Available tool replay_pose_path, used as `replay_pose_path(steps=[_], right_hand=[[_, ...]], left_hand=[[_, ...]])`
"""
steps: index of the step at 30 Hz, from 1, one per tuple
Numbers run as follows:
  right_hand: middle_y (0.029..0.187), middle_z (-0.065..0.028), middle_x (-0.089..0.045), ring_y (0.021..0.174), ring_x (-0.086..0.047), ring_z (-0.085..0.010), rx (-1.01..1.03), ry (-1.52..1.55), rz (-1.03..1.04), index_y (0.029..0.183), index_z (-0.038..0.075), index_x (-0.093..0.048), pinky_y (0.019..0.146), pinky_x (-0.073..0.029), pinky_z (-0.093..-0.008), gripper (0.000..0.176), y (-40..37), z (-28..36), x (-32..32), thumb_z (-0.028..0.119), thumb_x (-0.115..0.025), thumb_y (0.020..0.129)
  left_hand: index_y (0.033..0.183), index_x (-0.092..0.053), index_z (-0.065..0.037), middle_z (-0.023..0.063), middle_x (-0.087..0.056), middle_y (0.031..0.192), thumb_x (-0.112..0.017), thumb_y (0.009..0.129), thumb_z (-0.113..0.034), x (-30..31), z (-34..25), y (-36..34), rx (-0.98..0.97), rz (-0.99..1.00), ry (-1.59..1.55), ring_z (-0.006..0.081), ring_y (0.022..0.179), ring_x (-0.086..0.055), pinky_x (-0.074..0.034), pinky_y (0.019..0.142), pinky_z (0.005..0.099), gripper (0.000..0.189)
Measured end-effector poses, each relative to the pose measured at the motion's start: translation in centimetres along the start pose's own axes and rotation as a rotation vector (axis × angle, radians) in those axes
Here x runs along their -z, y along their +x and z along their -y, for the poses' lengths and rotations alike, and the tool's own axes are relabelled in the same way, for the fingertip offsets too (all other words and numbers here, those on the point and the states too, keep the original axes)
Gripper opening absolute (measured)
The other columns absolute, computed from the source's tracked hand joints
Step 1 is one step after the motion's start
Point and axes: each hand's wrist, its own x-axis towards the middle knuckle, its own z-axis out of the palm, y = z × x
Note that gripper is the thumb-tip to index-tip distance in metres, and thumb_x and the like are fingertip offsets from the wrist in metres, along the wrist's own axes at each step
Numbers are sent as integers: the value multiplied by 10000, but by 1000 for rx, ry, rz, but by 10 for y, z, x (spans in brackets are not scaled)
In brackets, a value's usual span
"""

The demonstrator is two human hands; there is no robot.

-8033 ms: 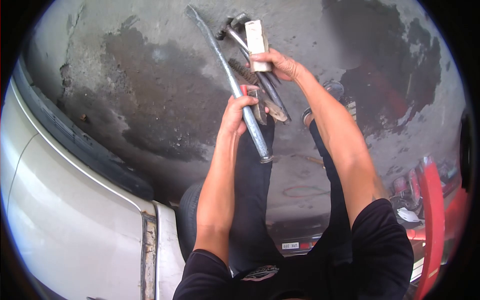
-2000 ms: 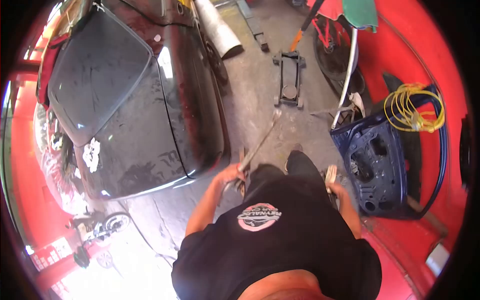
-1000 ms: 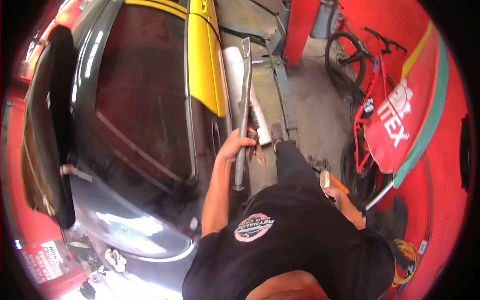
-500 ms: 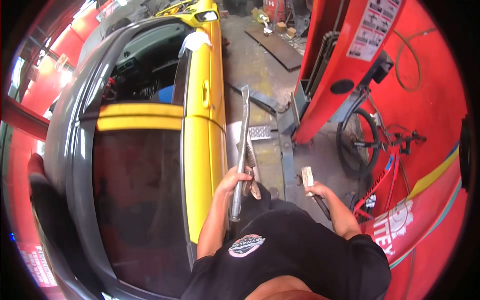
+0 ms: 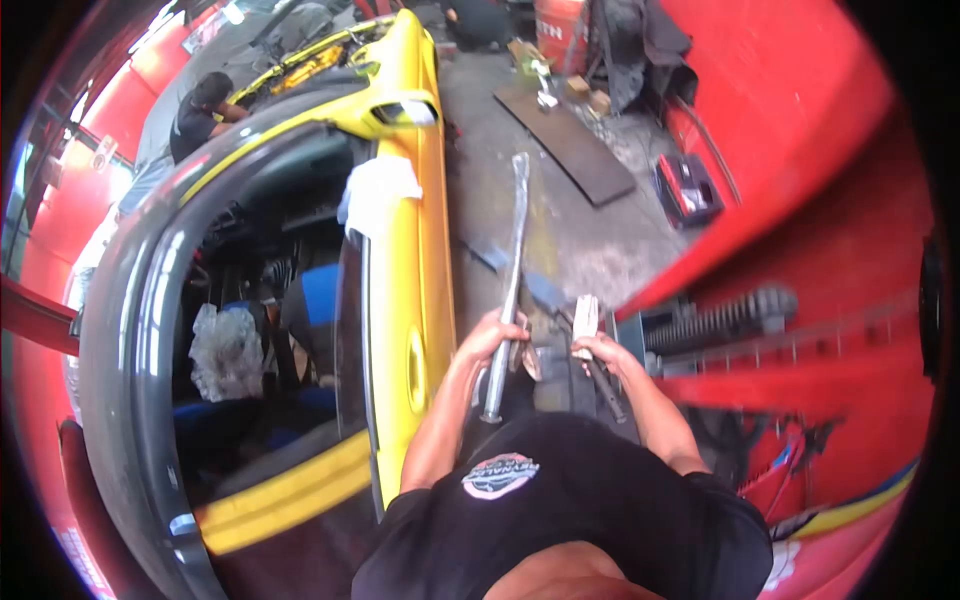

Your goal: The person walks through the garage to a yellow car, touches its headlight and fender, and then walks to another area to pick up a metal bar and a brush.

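My left hand (image 5: 492, 337) is closed around a long metal bar (image 5: 515, 250), which points forward and up. A wooden-handled tool (image 5: 531, 362) shows beside the bar in the same hand, partly hidden by it. My right hand (image 5: 606, 350) grips a pale block-like object (image 5: 586, 320) together with a dark handle (image 5: 606, 388) that points back toward my body. Both hands are in front of my dark shirt, a short way apart, with the yellow car (image 5: 398, 300) to their left.
A white cloth (image 5: 380, 192) lies on the car door by the mirror (image 5: 405, 113). A co-worker (image 5: 203, 115) leans at the car's front. Ahead, a dark board (image 5: 565, 145) and a red-black case (image 5: 688, 190) are on the floor. Red lift parts (image 5: 720, 245) stand to the right, near a red drum (image 5: 561, 35).
The view has moved forward along the car, and the board now appears closer. My hands are nearer each other, still holding the same things. The co-worker and the case have come into view.
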Motion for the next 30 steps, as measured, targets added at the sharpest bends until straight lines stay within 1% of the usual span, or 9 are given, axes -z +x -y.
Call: replay_pose_path(steps=[2,6,12,18,21,24,25,27,30], right_hand=[[722,-47,-614,504,-560,-151,1,-28,-30,924,82,-618,441,-509,-345,262,54,55,18,237,-733,746],[652,-82,-616,509,-599,-182,68,139,-82,855,62,-609,458,-533,-343,204,77,135,53,238,-694,798],[658,-84,-589,515,-583,-201,-59,313,-153,880,73,-585,464,-530,-358,241,139,240,125,280,-679,800],[673,-76,-569,505,-573,-209,-144,270,-184,928,75,-551,464,-526,-366,280,250,304,223,263,-692,774],[671,-67,-554,509,-574,-211,-194,216,-243,930,83,-543,471,-529,-395,281,313,343,273,255,-693,765],[693,-59,-577,524,-584,-215,-315,138,-150,949,79,-554,488,-510,-394,321,386,386,319,270,-711,744],[709,-58,-591,527,-582,-219,-225,157,-152,973,75,-562,492,-499,-387,361,416,392,335,289,-721,730],[710,-61,-595,523,-580,-212,-316,129,-155,984,74,-575,486,-506,-381,367,445,430,350,297,-719,732],[698,-72,-594,503,-574,-206,-308,110,-108,961,59,-582,470,-518,-376,350,465,510,356,293,-716,738]], left_hand=[[993,-565,31,141,-611,828,-685,740,-29,20,-50,49,14,47,-12,248,665,-640,-553,631,376,287],[1053,-536,28,150,-595,859,-692,737,-14,23,-150,111,44,27,10,260,676,-642,-564,603,404,355],[1055,-547,21,132,-606,864,-716,721,-30,26,-258,218,-45,13,63,238,702,-645,-549,581,375,378],[1053,-528,20,130,-624,784,-703,738,-9,60,-323,351,-133,-82,51,244,622,-657,-536,547,366,361],[1020,-497,12,124,-604,749,-691,737,43,89,-342,446,-196,-117,-69,219,546,-625,-536,490,355,344],[1023,-502,9,127,-605,744,-685,743,46,120,-380,555,-223,-183,-64,222,546,-626,-537,487,360,337],[1026,-504,9,129,-606,740,-680,745,48,131,-398,582,-212,-203,-54,226,548,-630,-538,488,361,334],[1025,-514,5,130,-606,727,-670,748,53,143,-416,614,-219,-247,-153,242,551,-640,-546,493,358,321],[1023,-516,7,130,-611,761,-673,747,50,167,-466,645,-190,-269,-178,244,549,-640,-558,504,354,320]])
